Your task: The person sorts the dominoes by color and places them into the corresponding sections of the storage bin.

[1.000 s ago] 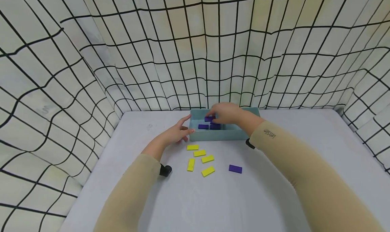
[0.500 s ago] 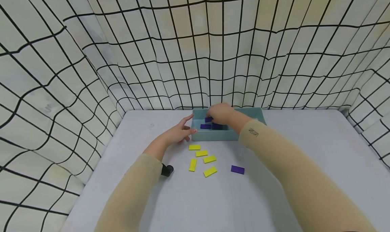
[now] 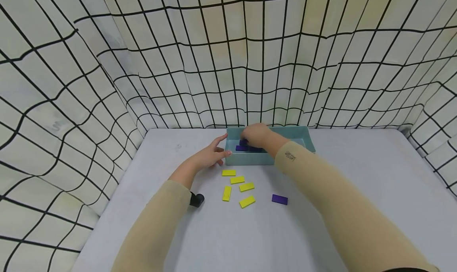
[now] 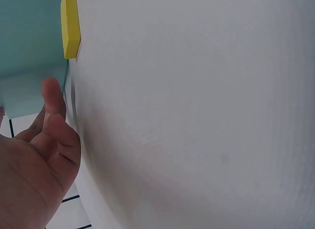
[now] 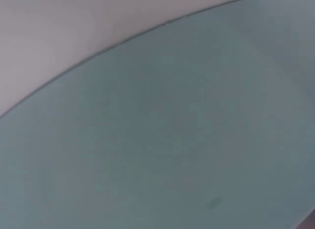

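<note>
A light blue-green box stands at the far side of the table. My left hand rests at its left end, thumb near the front corner and forefinger reaching along the side. In the left wrist view, the fingers are relaxed and hold nothing. My right hand reaches down into the box with a small purple block at its fingertips, which are mostly hidden behind the hand. Another purple block lies in the box near the front wall, with more partly covered. The box wall fills the right wrist view.
Several yellow blocks lie loosely on the white table in front of the box. A single purple block lies to their right. Black netting over pale walls encloses the table's back and sides.
My right hand has moved slightly lower and closer over the blocks in the box; the purple block at its fingertips shifted a little toward the front left. My left hand stayed at the box.
</note>
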